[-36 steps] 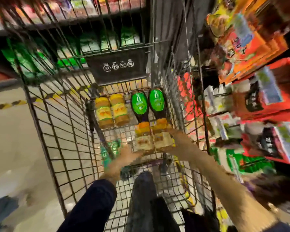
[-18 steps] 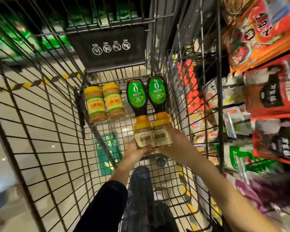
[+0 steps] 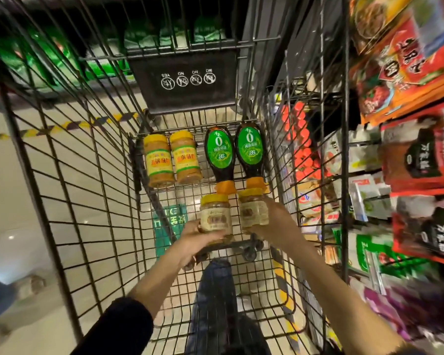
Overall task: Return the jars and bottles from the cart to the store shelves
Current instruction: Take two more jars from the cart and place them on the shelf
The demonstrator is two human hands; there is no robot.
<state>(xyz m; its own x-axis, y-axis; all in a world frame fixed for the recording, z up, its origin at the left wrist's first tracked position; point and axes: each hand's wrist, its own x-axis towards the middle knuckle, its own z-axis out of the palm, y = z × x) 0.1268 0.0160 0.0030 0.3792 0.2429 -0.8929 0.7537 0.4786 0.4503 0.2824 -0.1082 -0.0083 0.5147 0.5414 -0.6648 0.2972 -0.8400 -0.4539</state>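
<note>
A pale jar (image 3: 215,219) is clasped in the left hand (image 3: 193,243), a second jar (image 3: 253,211) in the right hand (image 3: 276,224), both low in the cart (image 3: 69,175) (just beside the caps of the bottles (image 3: 219,152)). Both are best lifted straight up, kept clear of the wire sides.

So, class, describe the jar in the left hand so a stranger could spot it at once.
In the wire cart lie two dark bottles with green labels. Just below their orange caps are two matching yellow-lidded jars. It is the left jar, held by the dark-sleeved left hand.
</note>
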